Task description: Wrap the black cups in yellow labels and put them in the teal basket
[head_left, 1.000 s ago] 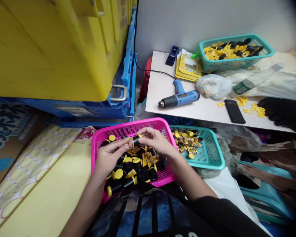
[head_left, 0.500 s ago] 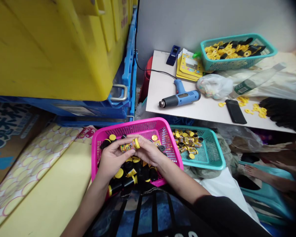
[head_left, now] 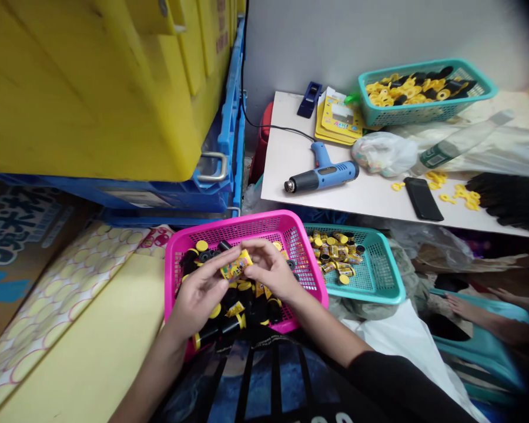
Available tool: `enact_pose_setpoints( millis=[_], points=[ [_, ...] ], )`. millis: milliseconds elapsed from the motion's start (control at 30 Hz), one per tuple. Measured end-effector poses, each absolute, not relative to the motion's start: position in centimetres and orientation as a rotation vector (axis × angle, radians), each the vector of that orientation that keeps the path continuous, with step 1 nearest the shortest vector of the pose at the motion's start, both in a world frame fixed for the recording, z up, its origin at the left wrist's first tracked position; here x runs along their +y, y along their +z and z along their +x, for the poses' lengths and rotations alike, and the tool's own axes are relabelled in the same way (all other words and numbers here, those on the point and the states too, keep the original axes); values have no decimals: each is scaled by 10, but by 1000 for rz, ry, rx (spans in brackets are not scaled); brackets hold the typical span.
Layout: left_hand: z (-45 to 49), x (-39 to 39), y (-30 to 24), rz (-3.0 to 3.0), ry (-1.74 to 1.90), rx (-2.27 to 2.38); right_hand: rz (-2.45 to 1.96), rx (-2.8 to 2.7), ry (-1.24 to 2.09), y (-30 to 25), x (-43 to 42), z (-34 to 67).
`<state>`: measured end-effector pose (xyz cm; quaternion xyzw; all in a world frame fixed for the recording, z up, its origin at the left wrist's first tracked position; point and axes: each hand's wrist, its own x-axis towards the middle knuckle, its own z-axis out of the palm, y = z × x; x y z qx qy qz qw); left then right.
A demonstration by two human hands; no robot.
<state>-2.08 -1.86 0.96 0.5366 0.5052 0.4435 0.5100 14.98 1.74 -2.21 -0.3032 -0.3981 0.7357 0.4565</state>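
The left hand (head_left: 200,291) and the right hand (head_left: 271,273) are together, both pinching one small tube (head_left: 234,267) with a yellow label, just above the black tubes (head_left: 251,311) in the pink basket (head_left: 229,224). It seems the label is being fitted on the tube. The next move asks for a steady grip and a straight label. A teal basket (head_left: 379,276) stands at 3 o'clock.

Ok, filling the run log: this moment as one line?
left hand: holds yellow-labelled tube | right hand: holds same tube | under: pink basket | beside: teal basket
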Motion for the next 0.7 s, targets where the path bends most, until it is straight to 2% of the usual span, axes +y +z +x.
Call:
enact_pose_setpoints(
  millis=[433,700],
  points=[
    [-24,-19,9,1545,1197,1165,-804,-1011,1555,-26,7,148],
    [-23,-18,10,1512,1254,927,-385,-1352,1321,-26,12,156]
  ],
)
